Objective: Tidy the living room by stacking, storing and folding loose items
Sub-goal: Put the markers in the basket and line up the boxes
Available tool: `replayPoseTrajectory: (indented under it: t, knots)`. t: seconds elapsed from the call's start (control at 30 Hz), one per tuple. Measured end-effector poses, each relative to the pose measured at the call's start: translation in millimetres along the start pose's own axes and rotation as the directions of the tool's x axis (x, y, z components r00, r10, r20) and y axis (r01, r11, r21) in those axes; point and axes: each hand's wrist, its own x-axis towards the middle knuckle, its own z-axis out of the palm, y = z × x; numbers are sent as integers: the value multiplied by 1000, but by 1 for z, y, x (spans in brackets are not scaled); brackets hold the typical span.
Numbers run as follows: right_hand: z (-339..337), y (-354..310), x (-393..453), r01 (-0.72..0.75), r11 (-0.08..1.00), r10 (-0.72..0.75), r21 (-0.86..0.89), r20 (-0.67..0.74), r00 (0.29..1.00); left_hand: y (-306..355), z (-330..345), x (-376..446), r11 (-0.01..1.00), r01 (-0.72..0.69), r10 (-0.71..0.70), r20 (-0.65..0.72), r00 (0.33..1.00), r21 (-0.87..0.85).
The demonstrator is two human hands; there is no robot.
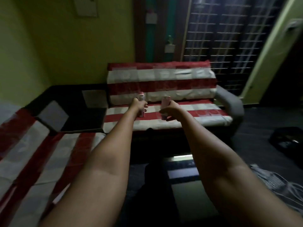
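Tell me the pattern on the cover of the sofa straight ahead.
Broad red and white stripes run across the sofa cover, seen clearly in the head view.

Your arms reach out over open air, with nothing between the left hand (140, 106) and the right hand (168, 110), which are near each other but apart. Straight ahead the sofa (164, 89) blocks the way: its seat lies below your hands and its backrest rises just behind them. At your left a second sofa (41, 145) runs along the wall, and a dark corner table (78, 118) fills the gap between the two. Below your forearms stands a low worktop (182, 167). On your right the floor (255, 145) is open as far as a dark bag (288, 141) and a striped cloth (272, 179).
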Motion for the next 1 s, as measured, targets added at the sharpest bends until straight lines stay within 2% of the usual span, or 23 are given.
replayPoseTrajectory:
  t: [0.13, 0.27, 0.47, 0.63, 0.83, 1.0]
  knots:
    - [-106, 56, -66, -54, 998, 55, 14, -138, 989, 21, 115, -51, 997, -70, 61, 212, 975, 33]
    - [-204, 106, -144, -145, 988, 151, 43, -314, 937, 49, 225, -105, 989, -149, 130, 402, 906, 15]
    - [-328, 189, -250, -174, 957, 283, 231, -622, 731, 82, 387, -193, 966, -253, 216, 683, 698, -47]
    - [-394, 239, -303, -210, 928, 371, 309, -701, 609, 92, 495, -234, 952, -303, 220, 769, 601, -35]
    - [-501, 312, -322, -253, 907, 422, 338, -741, 522, 103, 637, -255, 923, -384, 251, 806, 537, -32]
    - [-594, 342, -307, -301, 894, 444, 331, -746, 496, 131, 741, -241, 903, -430, 266, 816, 513, -24]
